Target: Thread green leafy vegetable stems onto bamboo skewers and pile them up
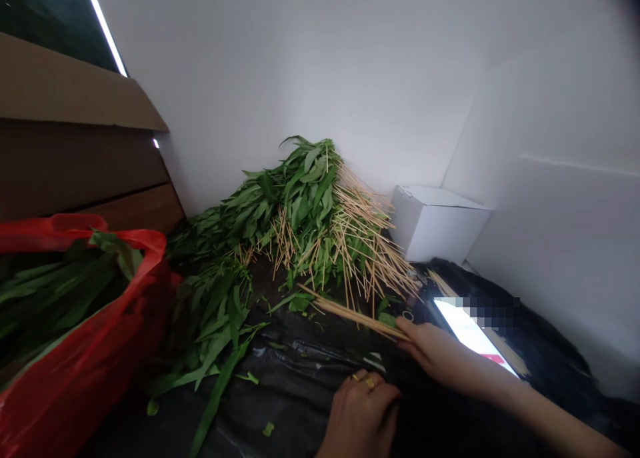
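My right hand (443, 357) is closed on a small bundle of thin bamboo skewers (350, 311) that points up and left toward a heap of green leafy stems threaded on skewers (310, 218) against the white wall. My left hand (363, 415) rests low in the middle on black plastic sheeting (295, 371), fingers curled under, with gold rings showing; I cannot make out anything inside it. Loose green leaves (220, 325) lie on the sheeting to the left of both hands.
A red plastic bag (85, 358) full of green leaves stands at the left. A lit phone screen (473, 335) lies just right of my right hand. A white box (435, 225) sits in the corner. Cardboard and wooden boards (75, 151) rise at the upper left.
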Demonstrator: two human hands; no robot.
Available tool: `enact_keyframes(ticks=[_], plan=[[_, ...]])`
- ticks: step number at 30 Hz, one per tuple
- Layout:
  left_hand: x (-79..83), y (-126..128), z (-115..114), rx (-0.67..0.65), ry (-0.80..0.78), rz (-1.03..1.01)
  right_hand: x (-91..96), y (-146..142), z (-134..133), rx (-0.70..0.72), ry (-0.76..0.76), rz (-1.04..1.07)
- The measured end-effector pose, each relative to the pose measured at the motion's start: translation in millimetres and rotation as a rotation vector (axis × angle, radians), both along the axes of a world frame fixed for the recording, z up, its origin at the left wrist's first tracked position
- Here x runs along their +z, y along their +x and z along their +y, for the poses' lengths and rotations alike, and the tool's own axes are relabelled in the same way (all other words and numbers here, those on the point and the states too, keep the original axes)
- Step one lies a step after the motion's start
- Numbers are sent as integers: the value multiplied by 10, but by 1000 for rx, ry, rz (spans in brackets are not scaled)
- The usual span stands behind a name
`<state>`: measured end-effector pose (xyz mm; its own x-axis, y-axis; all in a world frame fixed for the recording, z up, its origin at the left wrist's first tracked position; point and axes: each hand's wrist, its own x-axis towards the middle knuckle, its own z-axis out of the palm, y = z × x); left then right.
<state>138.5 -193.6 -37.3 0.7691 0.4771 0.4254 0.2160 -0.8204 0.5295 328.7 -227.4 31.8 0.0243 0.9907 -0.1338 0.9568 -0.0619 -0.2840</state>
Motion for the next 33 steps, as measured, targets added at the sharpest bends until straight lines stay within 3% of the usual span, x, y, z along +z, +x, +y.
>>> enact_keyframes(ticks=[8, 13, 20, 25, 28, 33], plan=[[104, 23, -1, 34, -69, -67, 161, 520, -315, -163, 231, 429], [156, 42, 22, 67, -98, -83, 190, 509, -522, -287, 200, 607], [228, 85, 184, 163, -196, -48, -104, 439, -642, -177, 5, 343], [293, 189, 259, 186, -180, 39, -216, 725, -421, -302, 174, 72], [252, 236, 197, 107, -153, 141, -257, 846, -310, -374, 246, -21], [86, 231, 68, -49, -94, 276, -236, 893, -291, -341, 341, 80]])
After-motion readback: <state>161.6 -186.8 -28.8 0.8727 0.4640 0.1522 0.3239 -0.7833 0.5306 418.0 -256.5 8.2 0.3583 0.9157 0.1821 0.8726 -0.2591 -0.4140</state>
